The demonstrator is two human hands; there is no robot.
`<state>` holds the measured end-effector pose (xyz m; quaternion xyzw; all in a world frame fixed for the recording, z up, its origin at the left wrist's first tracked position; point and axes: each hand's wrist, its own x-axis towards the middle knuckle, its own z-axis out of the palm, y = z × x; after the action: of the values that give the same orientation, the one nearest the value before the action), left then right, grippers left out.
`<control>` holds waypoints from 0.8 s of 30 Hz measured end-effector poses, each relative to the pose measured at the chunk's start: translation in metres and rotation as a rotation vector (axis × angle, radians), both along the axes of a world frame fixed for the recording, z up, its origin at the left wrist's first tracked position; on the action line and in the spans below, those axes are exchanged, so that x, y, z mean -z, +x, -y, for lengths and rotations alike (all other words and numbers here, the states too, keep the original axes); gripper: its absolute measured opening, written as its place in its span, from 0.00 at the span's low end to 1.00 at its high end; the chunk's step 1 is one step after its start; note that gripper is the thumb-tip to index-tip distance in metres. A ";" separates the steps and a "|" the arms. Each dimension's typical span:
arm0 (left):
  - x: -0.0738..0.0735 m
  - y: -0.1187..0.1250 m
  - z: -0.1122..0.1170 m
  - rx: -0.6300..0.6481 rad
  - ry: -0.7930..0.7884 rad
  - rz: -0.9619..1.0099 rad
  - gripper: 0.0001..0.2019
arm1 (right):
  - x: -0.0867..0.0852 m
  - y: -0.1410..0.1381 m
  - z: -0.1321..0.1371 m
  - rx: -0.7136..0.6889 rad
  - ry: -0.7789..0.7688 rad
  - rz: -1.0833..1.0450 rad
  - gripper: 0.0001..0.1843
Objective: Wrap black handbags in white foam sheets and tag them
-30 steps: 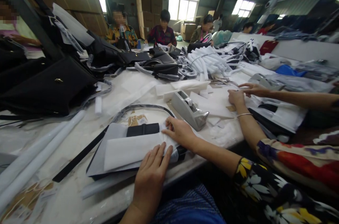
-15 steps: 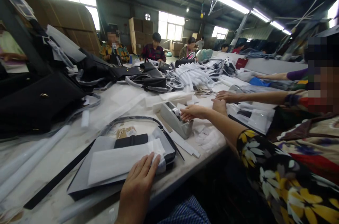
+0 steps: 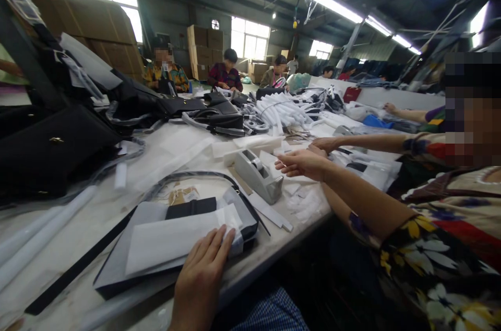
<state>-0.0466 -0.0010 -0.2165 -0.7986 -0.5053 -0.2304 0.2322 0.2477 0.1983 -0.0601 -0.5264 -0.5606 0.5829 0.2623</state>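
Observation:
My left hand lies flat, fingers stretched out, on a white foam sheet folded over a flat dark bag at the table's near edge. The bag's wrapped strap loops behind it. My right hand, on a bare arm with a flowered sleeve, hovers just right of a grey tape dispenser. Its fingers are pinched together, and what they hold is too small to see.
A co-worker's hands work on white wrapped pieces just beyond my right hand. Black handbags pile up at the left. White foam rolls and more bags cover the far table. Several people sit around it.
My right hand left the bag, reached the tape dispenser, and has now drawn back to the right of it. My left hand stayed on the foam sheet. The view tilted up.

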 end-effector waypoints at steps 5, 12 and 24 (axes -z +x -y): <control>0.004 -0.003 0.000 0.006 0.007 0.001 0.26 | 0.027 0.015 0.043 0.101 0.036 0.036 0.21; 0.006 -0.006 0.001 0.009 -0.005 -0.025 0.25 | 0.075 0.021 0.053 0.187 0.184 0.084 0.27; -0.001 -0.004 0.002 0.036 -0.043 0.001 0.26 | 0.059 0.011 0.076 -0.216 0.508 0.318 0.14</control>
<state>-0.0508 -0.0033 -0.2156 -0.8121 -0.4959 -0.2243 0.2106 0.2590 0.1224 -0.1196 -0.4660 -0.7748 0.3592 0.2314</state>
